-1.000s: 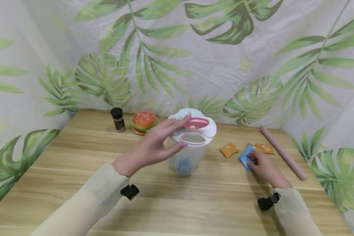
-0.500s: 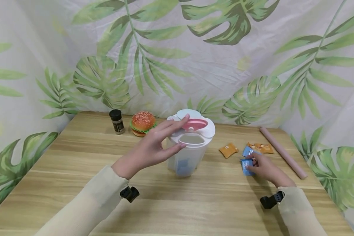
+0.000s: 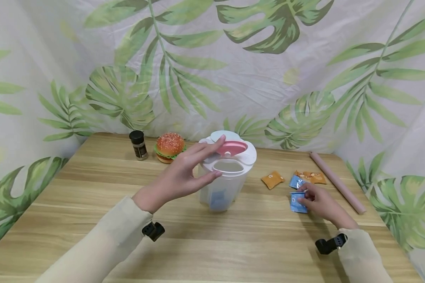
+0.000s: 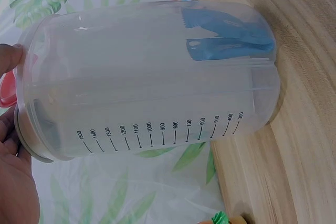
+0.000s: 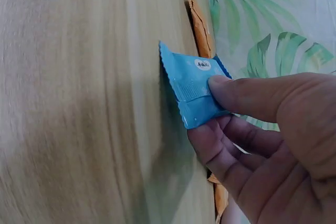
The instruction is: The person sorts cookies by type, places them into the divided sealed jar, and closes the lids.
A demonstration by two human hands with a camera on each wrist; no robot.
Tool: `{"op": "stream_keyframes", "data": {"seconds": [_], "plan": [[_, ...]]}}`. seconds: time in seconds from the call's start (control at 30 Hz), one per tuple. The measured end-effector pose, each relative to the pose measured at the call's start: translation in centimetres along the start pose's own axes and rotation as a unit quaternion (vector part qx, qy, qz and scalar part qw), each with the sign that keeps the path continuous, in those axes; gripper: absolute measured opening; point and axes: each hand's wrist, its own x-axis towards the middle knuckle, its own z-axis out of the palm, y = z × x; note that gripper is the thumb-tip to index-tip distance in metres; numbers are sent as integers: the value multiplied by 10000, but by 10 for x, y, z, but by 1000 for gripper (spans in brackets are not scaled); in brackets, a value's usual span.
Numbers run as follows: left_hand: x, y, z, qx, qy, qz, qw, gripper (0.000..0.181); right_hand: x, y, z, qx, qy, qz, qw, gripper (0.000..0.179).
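Observation:
My left hand (image 3: 178, 177) rests on the top of a clear plastic storage container (image 3: 221, 188), thumb and index finger spread over its white lid. One oval opening in the lid shows uncovered, with a pink flap (image 3: 231, 148) behind it. Through the wall in the left wrist view, blue packets (image 4: 226, 35) lie at the bottom. Over on the right, my right hand (image 3: 320, 202) pinches a small blue snack packet (image 5: 191, 85) between thumb and fingers, just above the wooden table. Another blue packet (image 3: 296, 181) lies behind it, partly covering an orange packet (image 3: 313, 177).
A single orange packet (image 3: 272, 179) lies between the container and the blue packets. At the right edge of the table is a pinkish rod (image 3: 337, 182). A toy burger (image 3: 170, 144) and a black-capped spice jar (image 3: 139, 145) stand at the back left, before a leaf-print curtain.
My right hand has picked up one blue packet and drawn it slightly back toward me, uncovering another blue packet behind. The left hand has stayed on the container.

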Motion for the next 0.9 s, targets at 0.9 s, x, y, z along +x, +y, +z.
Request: {"op": "stream_keyframes", "data": {"seconds": [0.9], "plan": [[-1,-4,0,-139,160,95,9997,77,8,-154,-23,2308,2051,-2392,9206,19]]}}
